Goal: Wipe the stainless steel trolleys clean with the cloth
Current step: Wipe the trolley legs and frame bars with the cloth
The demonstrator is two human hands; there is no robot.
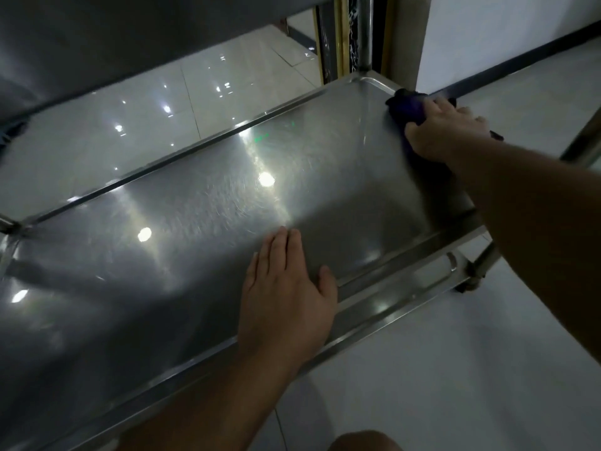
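A: Where is the cloth (410, 108) seen?

B: It is seen at the far right corner of the trolley (182, 367) shelf, pressed against the steel just inside the raised rim. It is dark, blue to purple, and bunched; part of it is hidden under the right hand (445, 130).

A: How is that hand laid?

B: It is spread over the cloth with the fingers bent down onto it, so the cloth is held under the palm and fingers. Whether the thumb is tucked round it cannot be told.

A: And the left hand (286, 301)?

B: It is laid flat on the shelf near the front rim, fingers straight and together, thumb out to the side. Nothing is held in it. The two hands are kept well apart, the left near the front edge, the right at the far corner.

A: What else is shown?

B: Fine swirled scratches and bright light spots are seen on the shelf. An upper shelf (97, 43) is seen above at the left. An upright post (367, 30) is seen behind the far corner, and a castor (468, 283) below at the right. A glossy tiled floor (471, 369) is seen all round.
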